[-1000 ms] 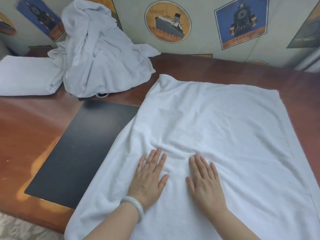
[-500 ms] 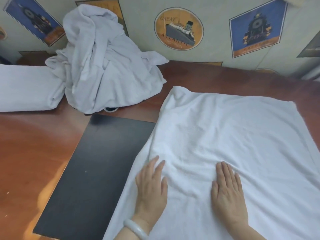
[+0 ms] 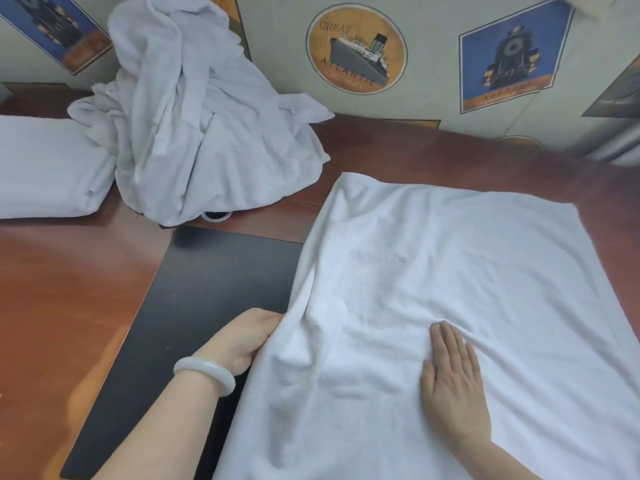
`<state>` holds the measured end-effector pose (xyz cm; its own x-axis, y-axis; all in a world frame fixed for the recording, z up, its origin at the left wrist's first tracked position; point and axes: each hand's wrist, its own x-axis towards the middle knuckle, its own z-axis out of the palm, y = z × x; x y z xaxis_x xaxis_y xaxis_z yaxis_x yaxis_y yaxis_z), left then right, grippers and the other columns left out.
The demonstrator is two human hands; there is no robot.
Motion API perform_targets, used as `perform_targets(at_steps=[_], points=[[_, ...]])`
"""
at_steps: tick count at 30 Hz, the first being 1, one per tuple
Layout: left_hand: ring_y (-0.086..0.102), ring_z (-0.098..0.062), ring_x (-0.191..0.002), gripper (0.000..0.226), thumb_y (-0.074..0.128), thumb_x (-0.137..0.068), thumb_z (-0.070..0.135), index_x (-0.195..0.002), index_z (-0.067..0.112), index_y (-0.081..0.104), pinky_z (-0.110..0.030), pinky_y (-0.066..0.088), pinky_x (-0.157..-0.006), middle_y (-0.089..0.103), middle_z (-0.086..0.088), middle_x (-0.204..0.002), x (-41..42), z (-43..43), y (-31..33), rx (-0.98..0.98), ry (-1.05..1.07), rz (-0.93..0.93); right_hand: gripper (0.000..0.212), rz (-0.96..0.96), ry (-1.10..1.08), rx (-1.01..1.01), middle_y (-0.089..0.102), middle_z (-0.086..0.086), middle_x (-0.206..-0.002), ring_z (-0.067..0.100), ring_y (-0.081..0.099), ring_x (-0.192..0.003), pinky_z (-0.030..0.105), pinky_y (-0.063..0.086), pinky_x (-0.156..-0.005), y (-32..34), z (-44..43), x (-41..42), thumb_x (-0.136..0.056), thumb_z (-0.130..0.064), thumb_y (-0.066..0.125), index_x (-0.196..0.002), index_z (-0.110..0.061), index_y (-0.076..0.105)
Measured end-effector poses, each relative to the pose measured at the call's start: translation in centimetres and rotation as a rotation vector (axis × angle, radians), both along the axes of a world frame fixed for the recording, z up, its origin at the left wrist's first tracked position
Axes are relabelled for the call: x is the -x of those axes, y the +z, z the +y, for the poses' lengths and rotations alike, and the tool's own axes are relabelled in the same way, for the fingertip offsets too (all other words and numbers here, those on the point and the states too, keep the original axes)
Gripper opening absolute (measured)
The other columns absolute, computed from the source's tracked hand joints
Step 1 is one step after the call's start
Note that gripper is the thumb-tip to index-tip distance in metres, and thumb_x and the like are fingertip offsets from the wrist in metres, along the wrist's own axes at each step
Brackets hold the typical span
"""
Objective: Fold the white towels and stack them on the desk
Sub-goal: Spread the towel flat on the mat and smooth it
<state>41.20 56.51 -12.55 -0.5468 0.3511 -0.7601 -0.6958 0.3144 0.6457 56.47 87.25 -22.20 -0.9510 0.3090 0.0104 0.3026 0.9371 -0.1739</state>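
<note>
A large white terry towel lay spread over the right half of the reddish-brown wooden desk, filling the view from 1 o'clock round to 6 o'clock. Its near end ran out of the bottom of the picture, and its left border overlapped a black rectangular mat set into the desk at 7 o'clock. The left hand, at 7 o'clock just below centre, gripped that left border. Its fingers were clamped on the cloth with the tips hidden beneath it, and the fabric bunched into soft ridges beside them. A pale smooth bangle circled the left wrist. The right hand lay palm down on the towel at 5 o'clock, its fingers straight and close together, pointing toward 12 o'clock. A crumpled heap of white towels sat at 11 o'clock against the wall, touching a folded white towel at 9 o'clock. A round ship poster hung at 12 o'clock.
</note>
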Motion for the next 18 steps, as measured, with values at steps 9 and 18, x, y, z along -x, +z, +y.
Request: perform_targets(at_steps=[9, 18], points=[[0.027, -0.014, -0.055, 0.046, 0.056, -0.096, 0.031, -0.061, 0.007, 0.038, -0.027, 0.024, -0.048, 0.033, -0.003, -0.058, 0.5, -2.0, -2.0, 0.538, 0.306, 0.559, 0.062, 0.011, 0.076, 0.044, 0.022, -0.004, -0.161, 0.008, 0.014, -0.149, 0.031, 0.004, -0.123, 0.5, 0.1, -0.2, -0.097, -0.036, 0.027, -0.155, -0.015, 0.026], [0.039, -0.021, -0.061, 0.048, 0.052, -0.1, 0.03, -0.067, -0.005, 0.053, -0.032, 0.03, -0.055, 0.047, -0.008, -0.062, 2.6, -3.3, -3.6, 0.626, 0.088, 0.559, 0.061, -0.041, 0.053, -0.018, 0.01, -0.005, -0.164, 0.011, 0.001, -0.152, 0.041, 0.004, -0.122, 0.0, 0.2, -0.2, -0.099, -0.038, 0.019, -0.157, -0.022, 0.012]])
